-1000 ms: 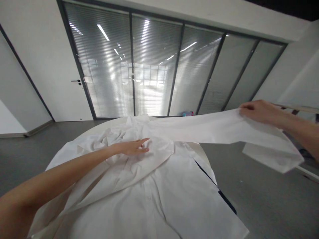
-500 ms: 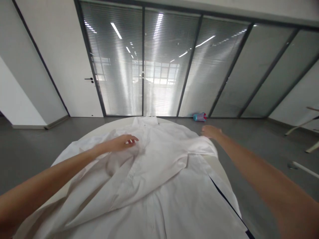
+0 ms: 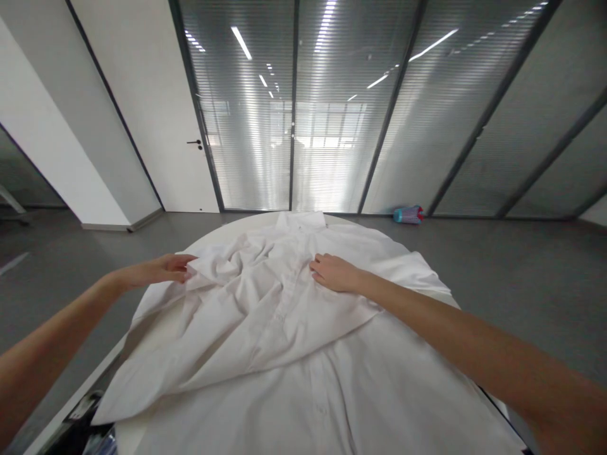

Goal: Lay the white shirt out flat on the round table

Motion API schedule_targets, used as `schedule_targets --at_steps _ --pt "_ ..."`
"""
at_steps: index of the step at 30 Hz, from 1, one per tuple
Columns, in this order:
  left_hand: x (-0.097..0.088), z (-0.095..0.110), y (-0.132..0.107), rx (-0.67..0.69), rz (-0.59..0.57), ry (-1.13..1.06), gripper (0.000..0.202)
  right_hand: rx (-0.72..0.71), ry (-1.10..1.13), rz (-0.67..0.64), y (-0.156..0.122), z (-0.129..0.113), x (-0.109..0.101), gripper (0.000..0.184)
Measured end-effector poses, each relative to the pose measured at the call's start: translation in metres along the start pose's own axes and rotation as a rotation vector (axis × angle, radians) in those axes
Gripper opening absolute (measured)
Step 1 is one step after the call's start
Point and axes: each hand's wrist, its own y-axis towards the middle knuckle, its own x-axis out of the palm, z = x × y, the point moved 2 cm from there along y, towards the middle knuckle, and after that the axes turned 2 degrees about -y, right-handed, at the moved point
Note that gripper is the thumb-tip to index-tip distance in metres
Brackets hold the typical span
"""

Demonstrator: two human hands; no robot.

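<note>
A white button-up shirt (image 3: 265,297) lies spread and wrinkled on a round pale table (image 3: 208,237), its collar (image 3: 301,220) at the far edge. Under its slanting hem shows another white layer (image 3: 379,379) with its own button strip. At the left side of the shirt, my left hand (image 3: 173,268) pinches the cloth between thumb and fingers. My right hand (image 3: 336,273) rests on the front of the shirt beside the button strip, fingers slightly bent and a little apart. A sleeve (image 3: 417,272) lies out to the right, beyond my right forearm.
Behind the table runs a glass partition with blinds (image 3: 327,126), with a white door (image 3: 156,126) at its left. A blue and pink striped object (image 3: 408,215) lies on the grey floor by the glass. Dark items (image 3: 80,423) show low at the left.
My right hand has left the sleeve end at the right and come onto the shirt's middle. My left hand has moved left to the shirt's side and taken hold of cloth. The view has shifted left.
</note>
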Motion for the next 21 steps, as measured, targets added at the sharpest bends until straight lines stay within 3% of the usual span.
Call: schedule_targets --at_steps 3,6,9,12,14,15,18,21 --pt "0.003 0.003 -0.005 -0.061 -0.073 -0.081 0.076 0.038 0.023 0.036 0.005 -0.001 0.007 0.029" --pt "-0.007 0.019 -0.01 -0.033 -0.009 -0.066 0.068 0.042 0.057 0.045 0.006 0.004 0.01 0.028" --pt "-0.039 0.05 -0.026 0.146 0.263 0.014 0.059 0.042 0.052 0.05 0.004 0.006 0.012 0.03" --pt "-0.084 0.079 -0.049 0.348 0.66 0.363 0.048 0.049 0.057 0.045 0.004 0.007 0.014 0.031" --pt "-0.109 0.081 -0.059 0.374 0.835 0.61 0.046 0.061 0.073 0.038 0.006 0.007 0.016 0.032" --pt "-0.117 0.075 -0.06 0.364 0.854 0.699 0.046 0.071 0.083 0.035 0.006 0.007 0.017 0.032" --pt "-0.118 0.04 -0.055 0.378 0.656 0.84 0.04 0.116 0.11 0.029 0.008 0.009 0.021 0.032" --pt "-0.097 -0.003 -0.049 0.32 0.366 0.761 0.023 0.141 0.141 0.032 0.008 0.011 0.024 0.032"
